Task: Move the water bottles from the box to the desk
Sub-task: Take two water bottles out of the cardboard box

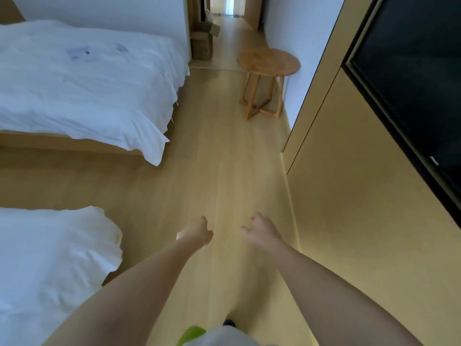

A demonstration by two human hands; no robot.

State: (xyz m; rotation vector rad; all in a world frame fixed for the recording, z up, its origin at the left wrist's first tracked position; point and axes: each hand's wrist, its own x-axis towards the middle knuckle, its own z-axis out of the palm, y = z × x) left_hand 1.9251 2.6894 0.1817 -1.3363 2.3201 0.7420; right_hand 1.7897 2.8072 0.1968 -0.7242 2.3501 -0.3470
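Note:
Both my arms reach forward over the wooden floor. My left hand [197,232] hangs with loosely curled fingers and holds nothing. My right hand [259,228] is likewise loosely curled and holds nothing. A brown cardboard box [202,41] with open flaps stands far ahead at the start of the hallway, past the bed's corner. No water bottles and no desk show in this view.
Two beds with white covers [82,81] [50,258] lie on the left. A round wooden side table [269,61] stands by the right wall. A dark TV screen [411,83] hangs on the wood panel at right. A strip of floor [224,158] runs between them.

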